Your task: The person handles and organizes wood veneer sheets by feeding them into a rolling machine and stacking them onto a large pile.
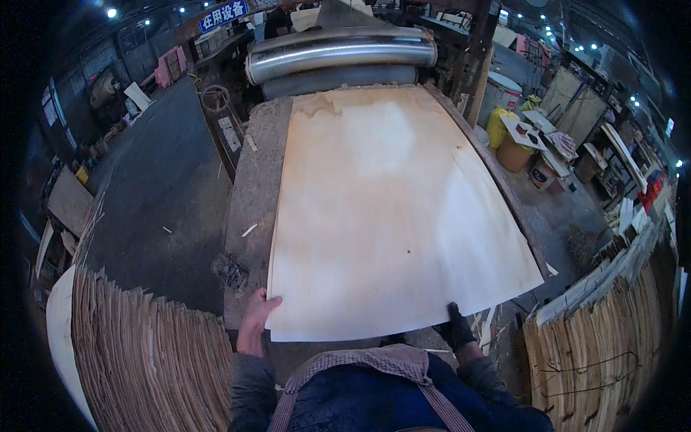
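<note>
A large pale sheet of wood veneer (381,216) lies on the machine's feed table (255,187), its far end close to the metal rollers (342,56). My bare left hand (259,313) grips the sheet's near left corner, thumb on top and the other fingers hidden beneath. At the near edge, right of the middle, my right hand (457,327) in a dark glove holds the veneer with its thumb over the rim; its remaining fingers are mostly out of sight. The sheet's near edge overhangs toward my body.
Tall stacks of veneer stand on the left (144,345) and on the right (597,353). A dark post (479,65) rises beside the rollers. Tubs, a yellow bag (498,126) and boards clutter the right side. Wood scraps (248,230) lie on the table's left strip.
</note>
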`<state>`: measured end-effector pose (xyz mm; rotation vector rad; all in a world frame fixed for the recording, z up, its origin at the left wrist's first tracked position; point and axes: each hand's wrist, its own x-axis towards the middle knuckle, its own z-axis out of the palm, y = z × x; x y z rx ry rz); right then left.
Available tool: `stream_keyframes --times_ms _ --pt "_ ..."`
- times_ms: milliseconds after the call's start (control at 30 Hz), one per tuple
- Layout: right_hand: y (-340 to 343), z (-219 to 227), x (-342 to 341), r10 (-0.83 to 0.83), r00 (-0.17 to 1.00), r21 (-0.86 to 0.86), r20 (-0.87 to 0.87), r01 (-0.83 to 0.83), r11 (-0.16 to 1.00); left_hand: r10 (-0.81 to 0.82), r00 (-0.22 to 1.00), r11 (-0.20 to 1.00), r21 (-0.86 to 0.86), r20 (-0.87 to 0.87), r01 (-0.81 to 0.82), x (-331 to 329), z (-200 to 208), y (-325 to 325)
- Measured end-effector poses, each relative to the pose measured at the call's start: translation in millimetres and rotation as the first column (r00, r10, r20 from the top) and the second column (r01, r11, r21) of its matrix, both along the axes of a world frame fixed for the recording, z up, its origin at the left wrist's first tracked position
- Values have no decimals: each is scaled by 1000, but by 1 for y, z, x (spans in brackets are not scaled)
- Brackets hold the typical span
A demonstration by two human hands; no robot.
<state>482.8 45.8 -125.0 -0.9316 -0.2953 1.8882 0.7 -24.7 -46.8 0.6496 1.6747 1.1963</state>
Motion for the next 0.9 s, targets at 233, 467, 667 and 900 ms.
stream_keyframes --times_ms 233,467,667,900 --pt "-7 41 -15 -47 993 22 104 45 999 17 1000 993 120 -22 -14 -4 36 -8" --pt "-53 -32 11 -29 993 -12 113 30 999 95 992 993 63 83 -100 -13 2 -66" --pt "-57 -13 4 133 990 -200 50 -121 972 122 955 991 -93 269 -100 -31 -7 -60" --pt "-56 25 -29 18 1000 -101 -25 -21 995 -148 770 989 79 621 127 -90 -29 33"
